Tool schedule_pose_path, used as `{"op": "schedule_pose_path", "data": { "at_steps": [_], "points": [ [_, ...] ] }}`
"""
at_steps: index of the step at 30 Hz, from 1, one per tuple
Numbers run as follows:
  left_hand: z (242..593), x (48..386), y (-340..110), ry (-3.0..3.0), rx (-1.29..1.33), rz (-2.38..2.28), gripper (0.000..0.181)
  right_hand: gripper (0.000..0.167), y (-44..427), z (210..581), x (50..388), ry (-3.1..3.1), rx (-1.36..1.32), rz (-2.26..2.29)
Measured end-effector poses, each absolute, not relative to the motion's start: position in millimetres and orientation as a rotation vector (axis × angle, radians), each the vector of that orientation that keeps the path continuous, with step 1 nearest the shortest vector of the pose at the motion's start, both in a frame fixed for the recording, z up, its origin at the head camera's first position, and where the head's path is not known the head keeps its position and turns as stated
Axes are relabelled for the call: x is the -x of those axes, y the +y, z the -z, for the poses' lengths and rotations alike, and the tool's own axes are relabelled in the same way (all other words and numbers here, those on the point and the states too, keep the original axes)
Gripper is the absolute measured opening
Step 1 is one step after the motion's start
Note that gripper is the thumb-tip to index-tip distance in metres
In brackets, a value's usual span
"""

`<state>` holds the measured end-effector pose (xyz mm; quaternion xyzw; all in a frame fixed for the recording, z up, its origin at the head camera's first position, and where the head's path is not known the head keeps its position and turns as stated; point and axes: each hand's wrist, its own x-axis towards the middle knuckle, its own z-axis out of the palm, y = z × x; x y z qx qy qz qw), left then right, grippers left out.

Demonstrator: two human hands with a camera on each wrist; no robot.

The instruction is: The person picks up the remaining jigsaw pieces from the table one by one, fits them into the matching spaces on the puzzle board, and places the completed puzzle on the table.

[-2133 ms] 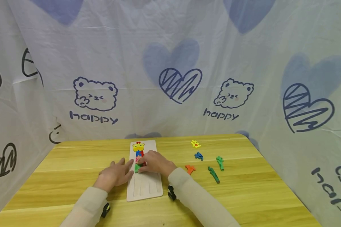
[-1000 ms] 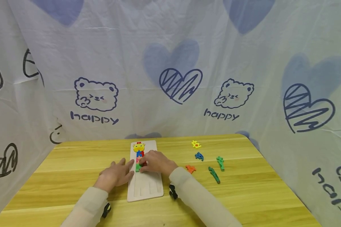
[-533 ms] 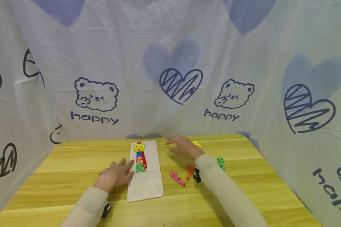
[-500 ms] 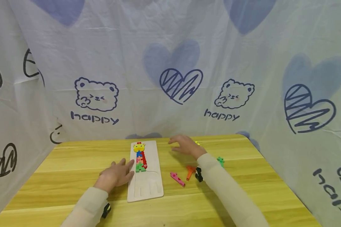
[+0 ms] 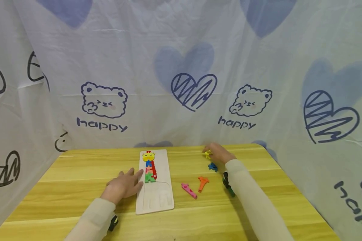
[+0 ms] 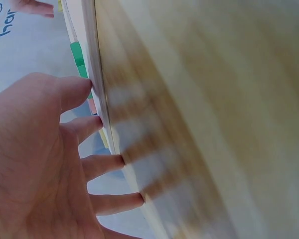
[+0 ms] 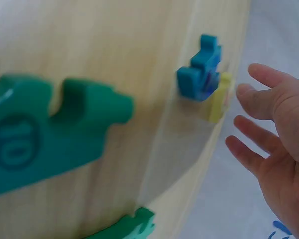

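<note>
Compared with half a second ago, we see the right hand (image 5: 219,156) shifted right, now at the yellow piece (image 5: 207,154) near the surface's (image 5: 78,190) far edge; its fingers are spread, loosely bent, gripping nothing, contact unclear. Its move uncovers the blue piece (image 5: 212,167), just nearer us. The left hand (image 5: 123,185) is unchanged: fingers splayed, fingertips against the left edge of the pale, flat, rectangular board (image 5: 157,194), gripping nothing. We note interlocking jigsaw shapes in the board below a glossy yellow giraffe head (image 5: 148,156); shallow recesses below. Pink (image 5: 189,190) and orange (image 5: 202,183) pieces lie right of it. We log a smooth, chunky green piece (image 7: 20,144) with notched edges; surface wood-grained.
</note>
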<state>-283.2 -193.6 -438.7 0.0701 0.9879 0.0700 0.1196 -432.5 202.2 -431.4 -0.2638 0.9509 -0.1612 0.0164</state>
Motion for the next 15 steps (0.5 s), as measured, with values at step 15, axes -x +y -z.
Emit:
{"op": "schedule_pose_path", "data": {
  "at_steps": [15],
  "points": [
    [439.1, 283.1, -193.2, 2.896, -0.207, -0.197, 0.061, 0.028, 213.7, 436.1, 427.8, 2.981, 0.705, 0.450]
  ]
}}
